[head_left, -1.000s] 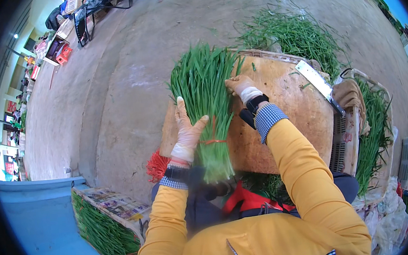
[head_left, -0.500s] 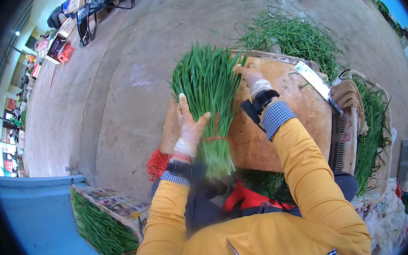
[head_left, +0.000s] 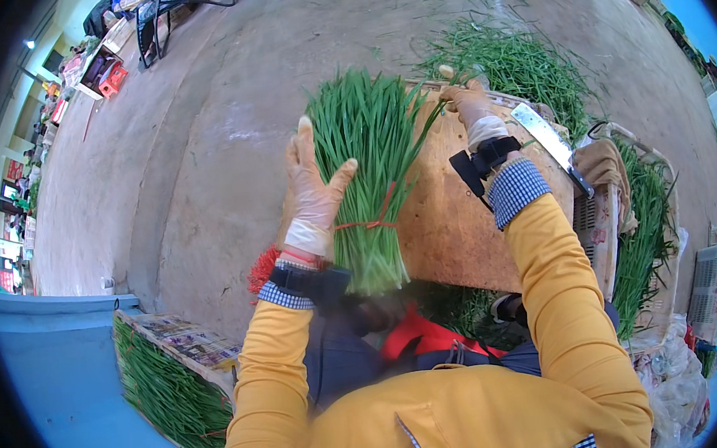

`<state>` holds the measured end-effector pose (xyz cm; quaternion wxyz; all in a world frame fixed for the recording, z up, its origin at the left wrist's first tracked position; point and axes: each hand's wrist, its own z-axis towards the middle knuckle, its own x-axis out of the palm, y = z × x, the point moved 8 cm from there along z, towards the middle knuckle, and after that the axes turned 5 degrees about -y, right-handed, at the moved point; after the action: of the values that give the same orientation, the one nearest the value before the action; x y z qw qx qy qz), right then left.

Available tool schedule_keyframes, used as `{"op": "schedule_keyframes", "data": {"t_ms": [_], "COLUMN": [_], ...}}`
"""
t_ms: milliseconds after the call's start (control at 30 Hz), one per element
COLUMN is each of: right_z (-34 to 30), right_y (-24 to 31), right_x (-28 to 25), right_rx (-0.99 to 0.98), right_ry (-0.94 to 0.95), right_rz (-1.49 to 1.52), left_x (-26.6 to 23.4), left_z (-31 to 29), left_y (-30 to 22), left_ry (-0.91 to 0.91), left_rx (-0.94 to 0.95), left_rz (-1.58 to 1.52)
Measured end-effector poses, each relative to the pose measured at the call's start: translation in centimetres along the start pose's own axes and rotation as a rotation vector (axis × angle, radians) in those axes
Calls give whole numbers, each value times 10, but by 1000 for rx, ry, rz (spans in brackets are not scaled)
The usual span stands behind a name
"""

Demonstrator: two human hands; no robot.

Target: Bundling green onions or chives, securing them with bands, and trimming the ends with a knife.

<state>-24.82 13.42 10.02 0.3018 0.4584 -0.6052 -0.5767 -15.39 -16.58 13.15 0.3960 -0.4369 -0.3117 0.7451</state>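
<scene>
A thick bundle of green chives (head_left: pixel 369 147), tied with a red band (head_left: pixel 364 224), lies on a wooden board (head_left: pixel 453 246), leaf tips pointing away from me and pale stems toward me. Against its left side rests my left hand (head_left: pixel 314 190), gloved and open, fingers stretched along the leaves and thumb spread over them. Beyond the bundle's right edge, my gloved right hand (head_left: pixel 468 102) pinches a few chive leaves (head_left: pixel 432 121) that fan out from the rest. A cleaver (head_left: pixel 543 134) with a dark handle lies on the board's right side.
Loose chive leaves (head_left: pixel 523 72) pile on the floor beyond the board. To the right stands a crate (head_left: pixel 599 234) with a brown cloth (head_left: pixel 602 167) over its corner, beside more chives (head_left: pixel 642 244). Red bands (head_left: pixel 263 268) hang at left, above a crate of chives (head_left: pixel 169 390).
My right hand has moved right and slightly away, drawing some leaves outward from the bundle. My left hand has slid a little left and away. A person's legs now show at the far right.
</scene>
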Motion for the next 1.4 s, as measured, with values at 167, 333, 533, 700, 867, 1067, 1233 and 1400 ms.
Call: {"op": "schedule_keyframes", "data": {"t_ms": [167,333,533,700,867,1067,1233,1400], "right_z": [-5,-7,-66,-79,-58,-77,-116,-28], "right_y": [16,69,135,141,145,151,168,161], "right_x": [-14,-28,-28,-23,-29,-35,-22,-56], "right_rx": [45,-480,-546,-420,-523,-717,-991,-565], "right_ry": [-82,-155,178,297,482,187,344,-66], "right_rz": [-3,-222,300,125,146,15,88,-270], "left_x": [0,68,121,117,121,120,112,108], "left_z": [27,21,15,4,-12,-20,-20,-38], "left_y": [-55,-53,-17,-20,-18,-6,-3,-3], "left_ry": [181,592,902,1041,1210,1081,957,1063], "left_rx": [126,16,-255,-308,-303,-365,-305,-75], "left_rz": [-166,25,20,-305,-228,-468,-353,-48]}}
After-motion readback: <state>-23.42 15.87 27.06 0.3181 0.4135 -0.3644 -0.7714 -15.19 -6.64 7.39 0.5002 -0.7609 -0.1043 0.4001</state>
